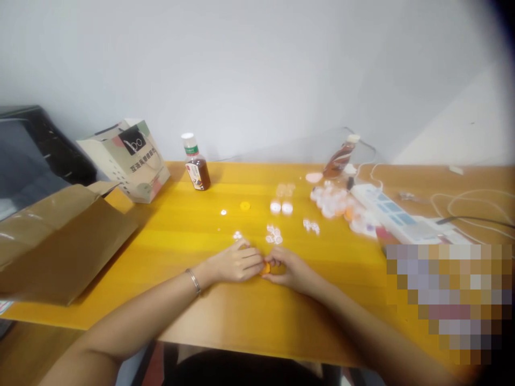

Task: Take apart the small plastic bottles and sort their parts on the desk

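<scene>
Grip of right hand (pixel 293 272) pinching orange piece (pixel 266 268), left hand (pixel 237 264) against it, closure impossible to tell, probably for steadiness, near white parts (pixel 274 235) grouped apparently for easy reach.

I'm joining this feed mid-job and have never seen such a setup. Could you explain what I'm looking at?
There's no machine: these are a person's two bare hands. The single picture comes from a camera worn on that person's head, looking forward and down. The fingers of the left hand and right hand meet at a small orange piece, held between them; blur hides its exact shape. Farther back on the table lie small white pieces and a yellow disc. At the left are a cardboard box, a paper bag and a white-capped bottle.
</scene>
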Motion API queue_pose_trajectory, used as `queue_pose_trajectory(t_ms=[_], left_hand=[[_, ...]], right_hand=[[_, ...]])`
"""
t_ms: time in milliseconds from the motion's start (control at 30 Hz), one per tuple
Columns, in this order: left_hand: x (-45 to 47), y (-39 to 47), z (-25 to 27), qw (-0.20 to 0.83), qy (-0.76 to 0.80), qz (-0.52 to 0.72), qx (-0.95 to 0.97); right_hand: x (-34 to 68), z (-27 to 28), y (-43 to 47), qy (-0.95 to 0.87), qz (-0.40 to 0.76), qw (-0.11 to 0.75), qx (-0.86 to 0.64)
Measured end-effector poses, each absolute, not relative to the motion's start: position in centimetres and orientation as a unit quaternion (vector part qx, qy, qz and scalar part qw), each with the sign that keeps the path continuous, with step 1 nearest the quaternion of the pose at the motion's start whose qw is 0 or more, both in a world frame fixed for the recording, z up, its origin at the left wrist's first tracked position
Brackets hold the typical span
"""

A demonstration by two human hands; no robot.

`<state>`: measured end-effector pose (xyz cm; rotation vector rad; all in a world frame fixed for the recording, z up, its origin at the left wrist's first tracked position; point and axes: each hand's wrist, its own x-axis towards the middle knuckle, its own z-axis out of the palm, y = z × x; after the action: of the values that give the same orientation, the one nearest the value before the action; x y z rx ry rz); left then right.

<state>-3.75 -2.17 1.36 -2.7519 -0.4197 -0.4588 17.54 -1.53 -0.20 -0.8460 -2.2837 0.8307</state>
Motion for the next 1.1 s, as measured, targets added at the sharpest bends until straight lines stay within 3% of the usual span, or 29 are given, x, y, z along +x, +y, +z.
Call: queue_pose_trajectory(t_ms=[500,1100], left_hand=[[-3.4,-1.8,0.5,0.082,-0.178,-0.193,-0.961],[-2.7,-2.1,0.4,-0.219,-0.354,-0.305,-0.856]], right_hand=[[17.5,0.0,-1.6,-0.849,0.313,0.278,-0.324],[17.5,0.3,-1.8,-0.855,0.301,0.256,-0.336]])
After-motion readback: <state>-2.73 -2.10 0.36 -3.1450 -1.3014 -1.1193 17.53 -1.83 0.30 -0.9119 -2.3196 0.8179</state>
